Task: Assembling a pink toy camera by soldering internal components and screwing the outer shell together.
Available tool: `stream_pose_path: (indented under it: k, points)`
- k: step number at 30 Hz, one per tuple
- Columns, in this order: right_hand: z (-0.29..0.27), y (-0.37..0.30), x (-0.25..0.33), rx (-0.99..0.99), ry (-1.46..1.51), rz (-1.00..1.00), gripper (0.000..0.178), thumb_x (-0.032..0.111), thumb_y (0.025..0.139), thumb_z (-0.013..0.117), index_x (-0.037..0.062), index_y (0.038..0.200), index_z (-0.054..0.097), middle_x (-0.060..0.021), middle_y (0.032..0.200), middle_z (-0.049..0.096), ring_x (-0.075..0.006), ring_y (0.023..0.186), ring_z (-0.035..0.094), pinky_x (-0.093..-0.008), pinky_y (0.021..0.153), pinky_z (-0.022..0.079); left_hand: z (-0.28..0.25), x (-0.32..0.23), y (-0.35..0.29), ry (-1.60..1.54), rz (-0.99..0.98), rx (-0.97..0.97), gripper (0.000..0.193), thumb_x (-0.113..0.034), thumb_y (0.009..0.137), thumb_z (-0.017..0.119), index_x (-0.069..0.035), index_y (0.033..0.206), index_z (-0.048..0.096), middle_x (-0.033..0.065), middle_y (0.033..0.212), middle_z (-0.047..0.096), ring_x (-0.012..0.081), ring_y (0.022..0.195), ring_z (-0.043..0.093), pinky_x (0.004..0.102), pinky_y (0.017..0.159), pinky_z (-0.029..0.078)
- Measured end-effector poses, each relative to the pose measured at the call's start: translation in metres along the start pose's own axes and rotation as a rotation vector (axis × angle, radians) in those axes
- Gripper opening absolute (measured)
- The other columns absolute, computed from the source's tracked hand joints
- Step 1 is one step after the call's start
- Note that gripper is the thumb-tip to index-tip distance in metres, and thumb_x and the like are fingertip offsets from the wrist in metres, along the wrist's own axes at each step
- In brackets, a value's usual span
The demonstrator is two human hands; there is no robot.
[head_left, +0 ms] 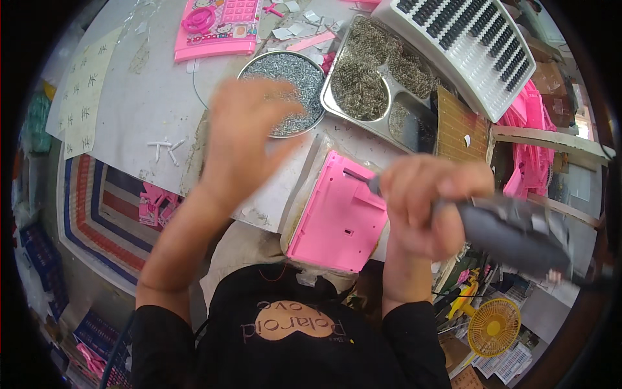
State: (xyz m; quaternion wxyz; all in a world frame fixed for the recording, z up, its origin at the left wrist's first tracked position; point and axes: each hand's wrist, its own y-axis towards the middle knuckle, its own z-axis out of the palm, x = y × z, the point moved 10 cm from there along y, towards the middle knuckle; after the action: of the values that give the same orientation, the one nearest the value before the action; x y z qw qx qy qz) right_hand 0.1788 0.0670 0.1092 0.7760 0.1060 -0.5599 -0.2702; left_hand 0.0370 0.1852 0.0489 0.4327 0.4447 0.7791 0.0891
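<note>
The grey electric screwdriver [512,233] lies slanted in the right hand [427,207], its thick body running out to the lower right and its thin bit aimed up-left at the pink plastic panel [337,214]. That panel rests tilted at the near edge of the table, hollow side up. The left hand [249,133], blurred and spread open, hovers over the near-left rim of a round metal dish of small screws [295,81]

Grey worktable [149,104]; striped mat [97,207] on floor; yellow fan [494,327].
</note>
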Motion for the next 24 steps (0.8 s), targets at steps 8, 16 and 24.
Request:
stream_pose_path:
  k: [8, 16, 24]
  points:
    - [-0.009, 0.010, -0.044, -0.052, -0.030, 0.048, 0.023, 0.008, 0.094, 0.067, 0.0061, 0.103, 0.046, -0.0061, 0.068, 0.054, -0.0128, 0.053, 0.049, -0.0307, 0.053, 0.045, 0.022, 0.043, 0.000, 0.244, -0.082, 0.105, 0.008, -0.016, 0.082, 0.079, -0.011, 0.086, 0.075, -0.0004, 0.097, 0.067, 0.0225, 0.099, 0.060, 0.0424, 0.098, 0.035]
    - [-0.008, 0.007, -0.057, -0.034, -0.408, 0.076, 0.019, 0.009, 0.095, 0.061, 0.0071, 0.096, 0.042, -0.0042, 0.059, 0.046, -0.0125, 0.049, 0.041, -0.0306, 0.046, 0.038, 0.022, 0.048, -0.001, 0.246, -0.078, 0.070, 0.008, -0.019, 0.083, 0.077, -0.013, 0.083, 0.072, -0.0010, 0.087, 0.066, 0.0213, 0.093, 0.061, 0.0436, 0.093, 0.040]
    - [-0.001, 0.009, -0.035, 0.026, -0.191, 0.038, 0.020, 0.009, 0.094, 0.062, 0.0076, 0.094, 0.042, -0.0051, 0.059, 0.047, -0.0126, 0.047, 0.041, -0.0308, 0.045, 0.037, 0.017, 0.039, -0.006, 0.129, -0.012, 0.019, 0.006, -0.015, 0.085, 0.076, -0.012, 0.086, 0.071, 0.0015, 0.087, 0.067, 0.0231, 0.087, 0.063, 0.0428, 0.088, 0.043]
